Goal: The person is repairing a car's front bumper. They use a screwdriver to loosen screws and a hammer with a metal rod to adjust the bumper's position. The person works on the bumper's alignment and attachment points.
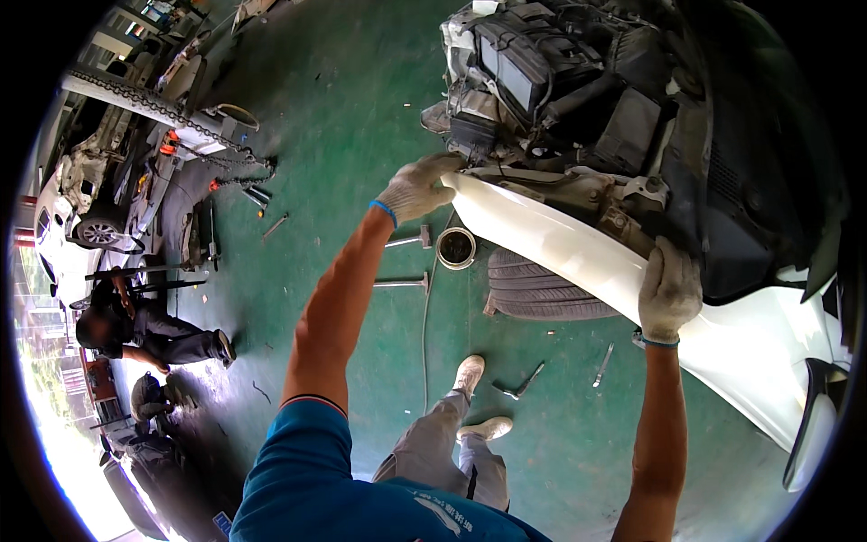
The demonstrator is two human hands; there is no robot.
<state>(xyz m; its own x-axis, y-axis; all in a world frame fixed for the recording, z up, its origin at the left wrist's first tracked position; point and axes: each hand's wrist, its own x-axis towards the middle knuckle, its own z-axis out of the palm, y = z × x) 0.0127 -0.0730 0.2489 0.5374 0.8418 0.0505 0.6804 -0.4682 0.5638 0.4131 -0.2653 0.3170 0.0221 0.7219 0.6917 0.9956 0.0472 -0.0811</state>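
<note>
A white car fender [551, 239] runs along the side of the opened engine bay [578, 99]. My left hand [417, 190], in a knitted work glove with a blue cuff, has its fingers closed over the fender's front tip. Farther back, my right hand [670, 289], gloved too, is curled over the upper edge with the fingers toward the engine bay. Both arms reach forward, the left one nearly straight. Below the fender sits a black tyre [546, 287]. What the fingertips press on beneath the edge is hidden.
On the green floor lie two hammers [411, 239], a ratchet-like tool [520, 383] and another metal tool [602, 366]. A round tin [456, 247] stands by the tyre, near a cable [426, 334]. A side mirror [811, 425] juts out at right. A person [149, 330] is at far left.
</note>
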